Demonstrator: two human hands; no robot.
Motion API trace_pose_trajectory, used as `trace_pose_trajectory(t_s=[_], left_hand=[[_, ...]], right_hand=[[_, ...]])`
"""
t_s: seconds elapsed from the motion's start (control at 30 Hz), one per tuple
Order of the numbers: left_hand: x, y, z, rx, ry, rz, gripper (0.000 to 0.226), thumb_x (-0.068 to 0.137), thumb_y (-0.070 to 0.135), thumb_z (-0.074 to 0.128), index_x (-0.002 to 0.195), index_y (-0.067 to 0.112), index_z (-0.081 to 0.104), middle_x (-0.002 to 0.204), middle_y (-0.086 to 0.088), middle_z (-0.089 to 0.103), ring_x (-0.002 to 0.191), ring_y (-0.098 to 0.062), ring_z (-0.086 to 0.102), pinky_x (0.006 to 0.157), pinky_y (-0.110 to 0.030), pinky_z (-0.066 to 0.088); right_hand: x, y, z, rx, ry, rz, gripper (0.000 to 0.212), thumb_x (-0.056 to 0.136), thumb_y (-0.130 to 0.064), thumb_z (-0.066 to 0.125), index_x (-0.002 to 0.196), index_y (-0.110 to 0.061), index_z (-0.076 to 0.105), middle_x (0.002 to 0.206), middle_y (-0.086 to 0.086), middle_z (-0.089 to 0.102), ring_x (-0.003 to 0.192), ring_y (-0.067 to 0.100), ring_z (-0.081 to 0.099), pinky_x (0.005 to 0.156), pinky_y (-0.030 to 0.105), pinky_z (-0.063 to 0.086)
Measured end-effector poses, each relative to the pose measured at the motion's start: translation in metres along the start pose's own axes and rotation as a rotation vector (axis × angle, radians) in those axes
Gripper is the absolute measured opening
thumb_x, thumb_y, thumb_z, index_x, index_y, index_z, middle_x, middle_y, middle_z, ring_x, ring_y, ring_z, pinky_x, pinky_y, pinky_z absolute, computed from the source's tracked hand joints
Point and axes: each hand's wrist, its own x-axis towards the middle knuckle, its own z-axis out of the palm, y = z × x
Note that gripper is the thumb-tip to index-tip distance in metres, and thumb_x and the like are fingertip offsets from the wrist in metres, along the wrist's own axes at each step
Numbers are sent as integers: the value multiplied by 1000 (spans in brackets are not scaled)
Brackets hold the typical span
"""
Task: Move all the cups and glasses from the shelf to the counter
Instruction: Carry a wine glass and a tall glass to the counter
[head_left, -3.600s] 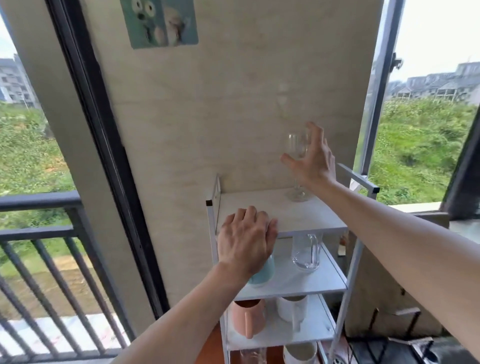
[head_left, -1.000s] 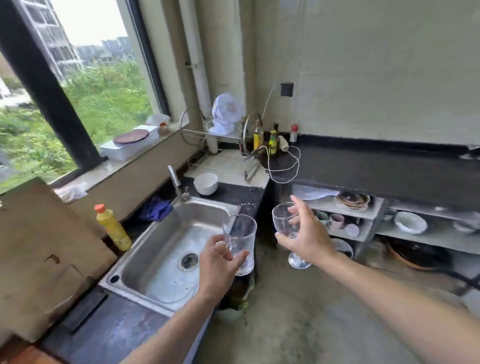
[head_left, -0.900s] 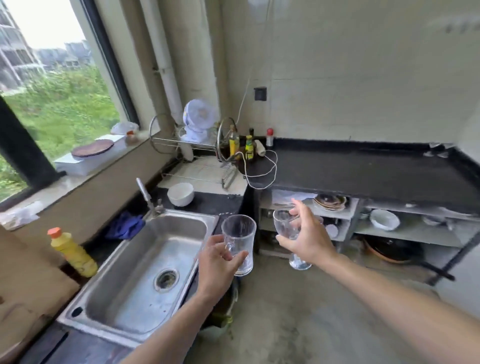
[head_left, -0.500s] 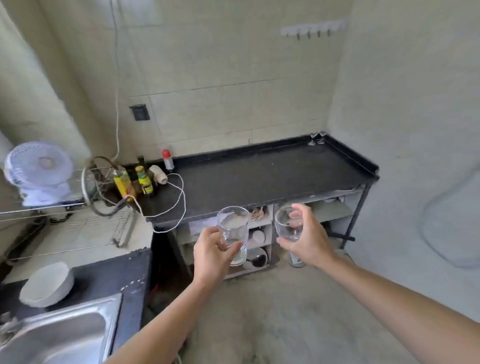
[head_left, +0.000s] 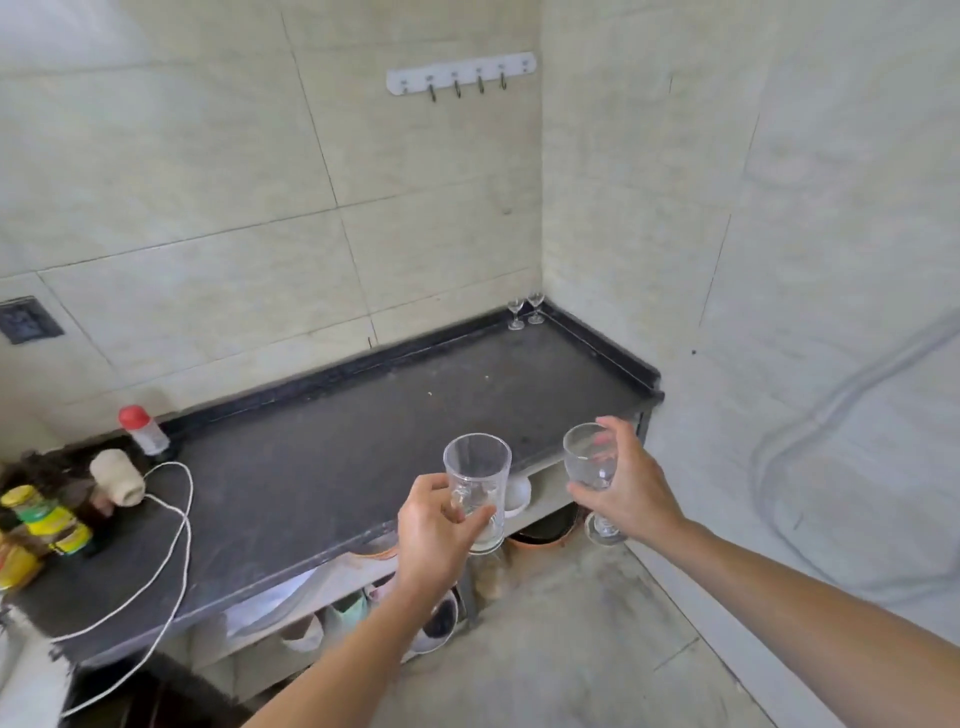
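1. While I face the dark tabletop, my left hand grips a glass mug — upright, above its front edge.
2. My right hand clasps a wine glass near the front right corner.

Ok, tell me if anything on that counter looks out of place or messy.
The white cord from the spool trails loose across the black counter and hangs over its front edge, where it could snag. A few small crumbs dot the middle. The two small stemmed glasses in the far corner stand upright.
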Motion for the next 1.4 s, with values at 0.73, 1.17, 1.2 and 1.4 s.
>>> trace_pose_trajectory(t_s=[0.73, 1.17, 1.2, 1.4], left_hand=[[383, -56, 161, 15, -41, -164, 49, 68, 24, 80, 47, 11, 37, 100, 6, 59, 77, -1, 57, 63, -19, 40], [535, -105, 229, 130, -4, -405, 46, 70, 22, 79, 50, 4, 41, 103, 8, 57, 76, -6, 56, 66, -25, 41], [546, -111, 237, 148, 1, -424, 48, 70, 22, 78, 49, 7, 38, 104, 9, 57, 75, -7, 56, 65, -25, 41], [606, -146, 281, 240, 60, -509, 50, 71, 26, 77, 47, 12, 36, 111, 9, 59, 74, -14, 57, 62, -28, 42]], right_hand=[[395, 106, 45, -97, -104, 128, 83, 61, -40, 81, 128, -35, 32, 116, -15, 52, 94, 6, 58, 81, 34, 51], [599, 159, 134, -162, -312, 66, 88, 63, -45, 79, 134, -31, 31, 123, -8, 52, 100, 10, 57, 81, 32, 48], [616, 165, 145, -160, -333, 58, 88, 63, -45, 79, 134, -31, 30, 124, -8, 52, 101, 10, 57, 82, 31, 47], [693, 193, 218, -96, -449, -17, 86, 68, -35, 80, 138, -25, 30, 133, -3, 50, 114, 16, 53, 90, 34, 45]])
